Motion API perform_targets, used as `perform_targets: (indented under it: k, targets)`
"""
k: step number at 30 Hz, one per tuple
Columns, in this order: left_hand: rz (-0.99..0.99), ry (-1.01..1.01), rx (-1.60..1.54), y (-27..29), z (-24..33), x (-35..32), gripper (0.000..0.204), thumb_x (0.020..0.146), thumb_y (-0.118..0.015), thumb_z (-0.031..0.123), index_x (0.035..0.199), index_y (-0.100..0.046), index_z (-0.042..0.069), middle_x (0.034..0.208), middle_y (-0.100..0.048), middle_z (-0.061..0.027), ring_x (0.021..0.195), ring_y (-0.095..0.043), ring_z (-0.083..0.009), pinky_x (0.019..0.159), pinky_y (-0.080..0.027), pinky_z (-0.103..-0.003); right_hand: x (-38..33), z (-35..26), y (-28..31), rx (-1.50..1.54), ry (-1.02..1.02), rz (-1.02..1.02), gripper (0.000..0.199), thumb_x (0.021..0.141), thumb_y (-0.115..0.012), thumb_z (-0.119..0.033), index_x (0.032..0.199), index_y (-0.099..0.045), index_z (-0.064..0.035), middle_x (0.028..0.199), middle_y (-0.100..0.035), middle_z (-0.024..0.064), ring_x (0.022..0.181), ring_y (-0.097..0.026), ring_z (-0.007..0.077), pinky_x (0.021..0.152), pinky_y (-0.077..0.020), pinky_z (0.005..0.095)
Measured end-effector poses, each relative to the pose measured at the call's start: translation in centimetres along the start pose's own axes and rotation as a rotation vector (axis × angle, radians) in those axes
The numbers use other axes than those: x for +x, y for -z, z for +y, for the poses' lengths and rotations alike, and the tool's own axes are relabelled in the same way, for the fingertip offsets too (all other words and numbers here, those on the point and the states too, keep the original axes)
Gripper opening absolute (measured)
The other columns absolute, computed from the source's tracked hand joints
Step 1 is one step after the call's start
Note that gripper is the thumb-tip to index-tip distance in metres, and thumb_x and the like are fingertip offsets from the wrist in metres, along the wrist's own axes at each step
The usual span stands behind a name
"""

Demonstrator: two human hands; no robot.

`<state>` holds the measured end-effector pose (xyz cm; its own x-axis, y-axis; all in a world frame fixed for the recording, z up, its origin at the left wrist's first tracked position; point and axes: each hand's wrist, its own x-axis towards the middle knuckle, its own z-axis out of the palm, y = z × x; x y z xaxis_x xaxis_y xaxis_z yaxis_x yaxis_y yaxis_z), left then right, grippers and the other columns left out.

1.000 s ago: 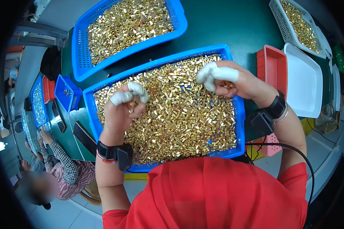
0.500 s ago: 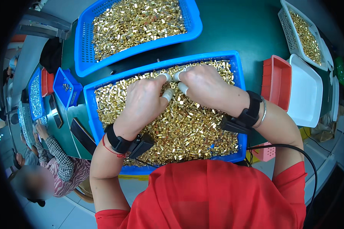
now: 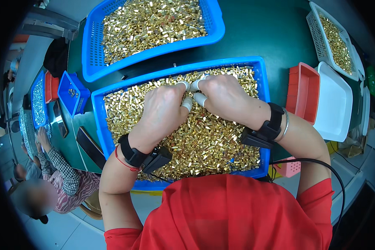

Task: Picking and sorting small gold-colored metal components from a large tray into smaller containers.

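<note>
A blue tray (image 3: 264, 85) full of small brass sleeve-like pieces (image 3: 212, 146) lies in front of me. My left hand (image 3: 162, 104) and my right hand (image 3: 225, 95) meet over its far middle part. White covers sit on the thumbs and fingertips that show. Both hands are closed, index fingertips and thumbs turned toward each other, at the surface of the brass pieces. What is between the fingers is too small and hidden to tell. A black strap with a small box sits on each wrist.
A blue basket (image 3: 87, 50) of brass pieces stands beyond the tray. To the right are a red tray (image 3: 293, 93), a white tray (image 3: 341, 96) and a white basket (image 3: 314, 31). A small blue bin (image 3: 80, 100) stands left; another person's hand (image 3: 42, 137) works farther left.
My left hand has shifted slightly right and its thumb has lowered a little. My right hand stays almost in place. Both remain closed over the brass pieces.
</note>
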<state>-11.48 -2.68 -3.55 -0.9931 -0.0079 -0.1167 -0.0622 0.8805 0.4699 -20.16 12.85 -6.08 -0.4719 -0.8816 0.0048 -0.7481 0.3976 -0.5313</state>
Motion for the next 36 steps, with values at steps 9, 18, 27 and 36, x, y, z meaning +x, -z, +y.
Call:
perform_targets:
  k: [9,18,27,36]
  targets:
    - [-0.071,0.255,-0.823,2.3,-1.0,-1.4,0.010,0.077,-0.064,0.011,0.083,-0.062,0.003,0.061,-0.057,-0.0055,0.050,-0.052,-0.0159,0.048,-0.042,-0.029,-0.1,-1.0,2.9,0.666,-0.070,-0.014,0.013,0.084,-0.061,-0.013,0.092,-0.064,-0.0025,0.067,-0.058,0.0045,0.052,-0.052,0.0176,0.047,-0.0399,0.0312]
    - [-0.299,0.076,-2.185,1.5,-2.1,-4.3,0.019,0.082,-0.055,0.022,0.081,-0.050,0.003,0.059,-0.039,0.0002,0.051,-0.034,-0.0090,0.046,-0.028,-0.023,-1.3,0.0,5.1,1.770,-0.444,-0.351,0.013,0.089,-0.057,-0.012,0.093,-0.064,-0.0028,0.065,-0.049,-0.0041,0.050,-0.040,0.0066,0.045,-0.0334,0.0229]
    - [-0.355,0.174,-1.995,0.5,-2.0,-3.6,0.017,0.082,-0.056,0.020,0.075,-0.055,0.004,0.059,-0.041,0.0007,0.048,-0.033,-0.0094,0.043,-0.029,-0.024,-2.0,-1.1,0.7,0.238,-0.028,-0.002,0.012,0.081,-0.064,-0.013,0.087,-0.066,-0.0035,0.068,-0.063,0.0113,0.057,-0.061,0.0251,0.053,-0.0472,0.0380]
    - [0.036,0.084,-0.152,-0.1,0.0,-3.1,0.020,0.079,-0.068,0.010,0.098,-0.069,0.006,0.053,-0.053,-0.0104,0.048,-0.053,-0.0215,0.048,-0.042,-0.036,-0.9,-2.2,0.9,-0.091,-0.021,-0.173,0.016,0.075,-0.067,-0.015,0.085,-0.066,-0.0023,0.072,-0.063,0.0161,0.068,-0.063,0.0332,0.062,-0.0509,0.0449]
